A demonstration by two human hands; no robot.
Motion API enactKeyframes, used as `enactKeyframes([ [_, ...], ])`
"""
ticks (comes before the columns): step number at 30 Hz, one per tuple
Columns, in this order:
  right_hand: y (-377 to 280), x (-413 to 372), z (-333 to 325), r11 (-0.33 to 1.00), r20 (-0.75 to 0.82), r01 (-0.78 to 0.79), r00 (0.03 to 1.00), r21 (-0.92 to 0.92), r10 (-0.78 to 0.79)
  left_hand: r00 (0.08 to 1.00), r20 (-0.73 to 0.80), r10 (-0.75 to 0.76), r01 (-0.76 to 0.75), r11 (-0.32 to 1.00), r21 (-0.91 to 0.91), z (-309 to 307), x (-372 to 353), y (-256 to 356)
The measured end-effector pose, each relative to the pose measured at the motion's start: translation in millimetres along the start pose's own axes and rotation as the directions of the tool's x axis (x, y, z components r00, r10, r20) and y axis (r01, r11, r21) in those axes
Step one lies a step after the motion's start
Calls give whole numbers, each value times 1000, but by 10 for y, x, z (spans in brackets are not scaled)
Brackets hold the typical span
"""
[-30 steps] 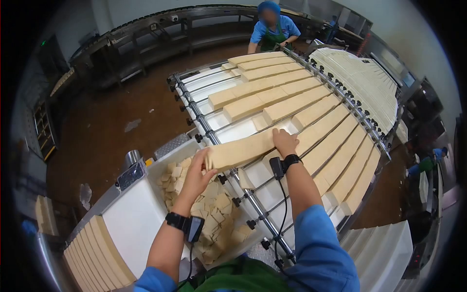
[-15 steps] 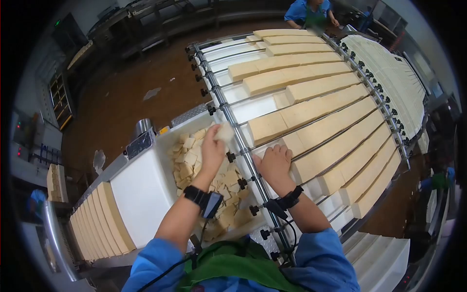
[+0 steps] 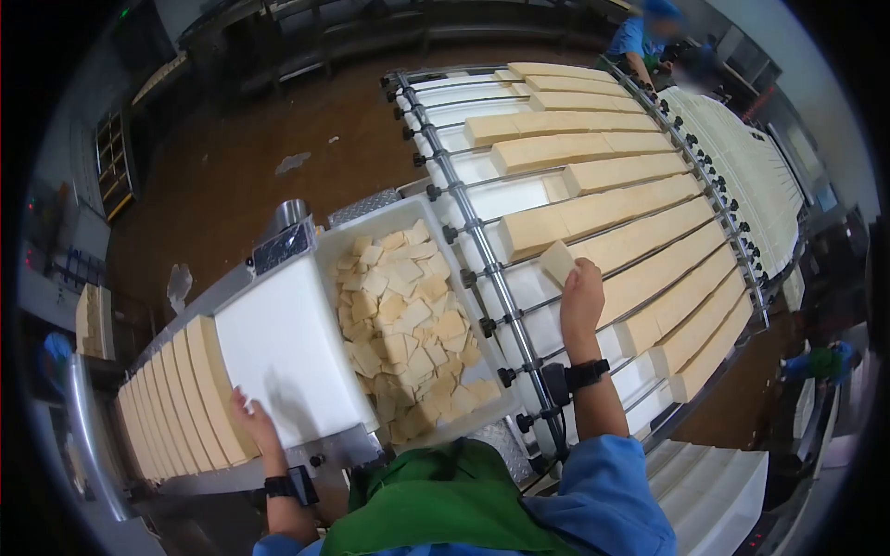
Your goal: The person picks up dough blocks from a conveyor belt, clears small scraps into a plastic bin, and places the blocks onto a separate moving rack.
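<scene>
My right hand [image 3: 582,296] pinches a thin, pale square slice [image 3: 557,263] at the near end of a long cream-coloured block [image 3: 640,248]. This block lies in one of several lanes, split by thin metal rods, on a white conveyor [image 3: 508,198]. Far to the left, my left hand [image 3: 255,422] has its fingers apart and holds nothing. Its fingertips are right beside the closest of several long pale slabs [image 3: 211,385] lined up side by side. Between my hands, a white bin [image 3: 326,243] holds a heap of thin cut slices [image 3: 408,315].
A metal rail [image 3: 477,227] with black knobs crosses the near end of the lanes. A smooth white belt surface [image 3: 278,357] lies between slabs and bin. Beyond the conveyor a co-worker in blue [image 3: 635,42] stands. White trays [image 3: 709,486] are at lower right.
My left hand has left the bin, where it held a slice, and moved left to the slabs, now without it. My right hand has lifted off the block's end and now holds a slice.
</scene>
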State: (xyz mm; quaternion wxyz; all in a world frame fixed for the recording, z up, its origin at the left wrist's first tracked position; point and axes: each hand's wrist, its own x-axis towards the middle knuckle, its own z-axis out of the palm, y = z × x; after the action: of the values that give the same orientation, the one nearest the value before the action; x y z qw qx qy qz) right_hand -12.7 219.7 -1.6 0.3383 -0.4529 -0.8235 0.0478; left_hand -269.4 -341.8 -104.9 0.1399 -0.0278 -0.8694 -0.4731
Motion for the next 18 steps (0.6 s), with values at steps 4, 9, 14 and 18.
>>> enactKeyframes([
  [4,111,-53,188,969,-14,57,998,-239,-62,980,-188,-61,152,841,519,-778,-81,-567],
  [9,-182,-60,122,909,61,32,998,-417,-7,944,-241,-226,324,487,811,-1056,-375,-577],
  [14,-8,168,250,797,96,-15,991,-604,91,961,-54,-270,217,626,749,-1271,-456,-808],
  [18,-231,155,275,817,63,-147,974,-557,218,926,82,-368,283,822,494,-1212,-381,-633],
])
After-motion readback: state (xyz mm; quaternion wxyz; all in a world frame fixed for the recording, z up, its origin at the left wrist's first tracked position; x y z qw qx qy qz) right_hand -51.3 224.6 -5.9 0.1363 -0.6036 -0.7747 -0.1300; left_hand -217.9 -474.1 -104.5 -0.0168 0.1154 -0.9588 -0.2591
